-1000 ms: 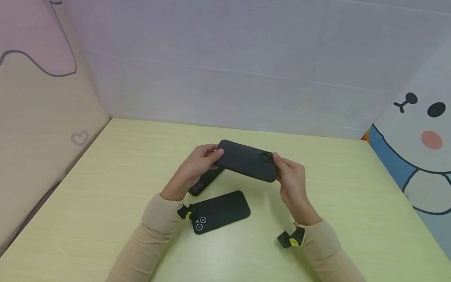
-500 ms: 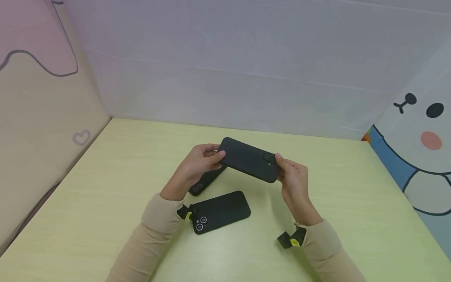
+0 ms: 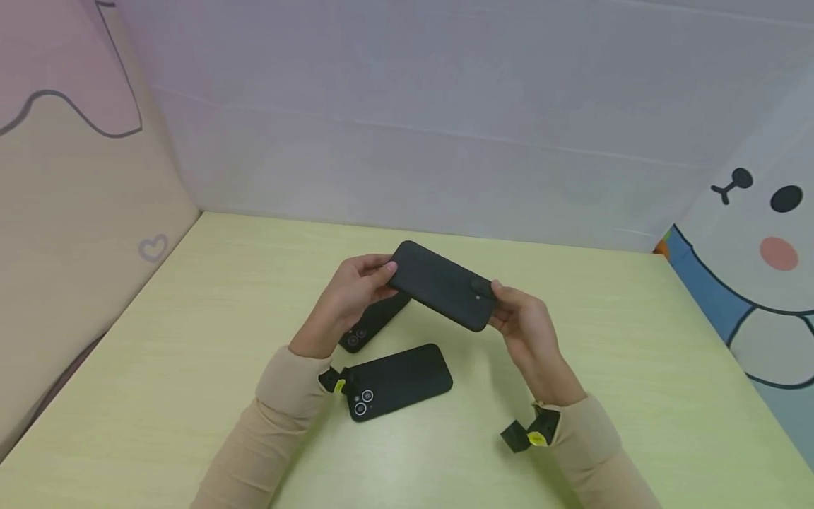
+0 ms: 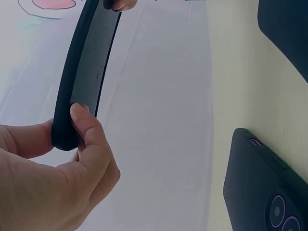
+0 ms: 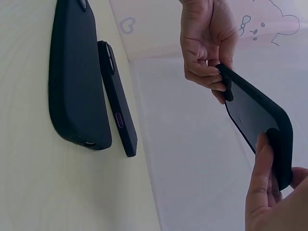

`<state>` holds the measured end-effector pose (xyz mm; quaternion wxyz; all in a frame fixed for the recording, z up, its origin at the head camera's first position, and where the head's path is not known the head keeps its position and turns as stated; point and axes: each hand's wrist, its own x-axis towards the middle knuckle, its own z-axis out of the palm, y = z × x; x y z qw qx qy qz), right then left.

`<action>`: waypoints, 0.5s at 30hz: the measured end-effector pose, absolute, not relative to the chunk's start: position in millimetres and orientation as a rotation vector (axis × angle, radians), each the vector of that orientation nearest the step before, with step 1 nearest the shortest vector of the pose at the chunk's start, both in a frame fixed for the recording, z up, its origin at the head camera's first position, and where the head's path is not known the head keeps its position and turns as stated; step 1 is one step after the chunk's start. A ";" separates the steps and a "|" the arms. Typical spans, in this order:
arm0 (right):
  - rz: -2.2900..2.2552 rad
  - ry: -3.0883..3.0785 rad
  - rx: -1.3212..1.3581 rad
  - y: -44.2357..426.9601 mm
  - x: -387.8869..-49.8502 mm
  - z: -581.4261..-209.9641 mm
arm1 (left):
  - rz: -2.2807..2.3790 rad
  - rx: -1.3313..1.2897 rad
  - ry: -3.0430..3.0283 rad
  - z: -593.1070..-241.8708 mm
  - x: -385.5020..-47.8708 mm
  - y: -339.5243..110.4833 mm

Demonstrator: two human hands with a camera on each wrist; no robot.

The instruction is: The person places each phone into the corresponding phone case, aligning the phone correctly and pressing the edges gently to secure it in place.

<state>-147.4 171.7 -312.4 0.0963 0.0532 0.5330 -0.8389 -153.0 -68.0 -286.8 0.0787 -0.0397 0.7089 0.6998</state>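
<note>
A black phone (image 3: 441,284) with a matte back is held up above the table, its right end lower than its left. My left hand (image 3: 346,293) pinches its left end, thumb on the back. My right hand (image 3: 526,318) pinches the camera end, with the thumb beside the dark camera area. In the right wrist view the phone's glossy grey front (image 5: 248,118) shows, fingertips against it. Below lies a second black phone (image 3: 403,382), back up, with two ringed lenses. A third black phone (image 3: 376,325) lies behind it, partly hidden by my left hand.
The pale yellow table (image 3: 604,353) spreads around the phones. A light cloth wall (image 3: 445,127) closes off the back, and printed panels stand at both sides. Small black devices with yellow marks sit at both wrists, the right wrist device (image 3: 531,431) beside its sleeve.
The held phone has tilted further, its left end rising slightly. Both hands have shifted a little to the left with it. The two phones on the table have stayed put.
</note>
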 end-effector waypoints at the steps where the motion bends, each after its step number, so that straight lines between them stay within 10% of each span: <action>1: -2.473 1.596 0.142 171.8 -147.3 -312.0 | 2.095 -0.122 2.125 -287.0 -153.5 -67.9; 15: -2.150 1.826 -0.243 170.3 -145.3 -307.8 | 2.208 -0.215 2.232 -286.0 -157.3 -68.3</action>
